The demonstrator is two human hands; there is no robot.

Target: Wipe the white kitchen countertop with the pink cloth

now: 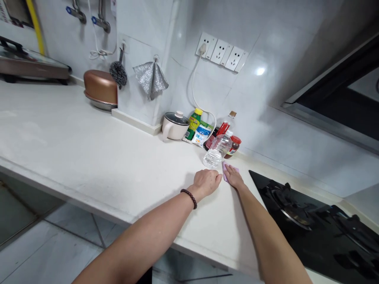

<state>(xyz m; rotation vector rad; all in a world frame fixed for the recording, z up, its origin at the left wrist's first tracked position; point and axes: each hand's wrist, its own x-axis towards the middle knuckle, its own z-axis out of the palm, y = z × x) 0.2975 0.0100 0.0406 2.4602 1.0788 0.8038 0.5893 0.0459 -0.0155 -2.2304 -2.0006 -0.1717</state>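
Pink cloth (229, 167) lies pressed flat on the white table (89, 157) under the right hand (233, 176), which is open and palm down. The left hand (205, 183) rests just beside the cloth, empty, its fingers loosely curled, with a bead bracelet (189, 198) on the wrist. A clear plastic bottle (217, 150) lies just beyond the cloth, and a black gas hob (308, 221) sits to the right.

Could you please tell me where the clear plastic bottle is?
In the head view, the clear bottle lies on the counter, beyond the right hand, in front of the red-lidded jar.
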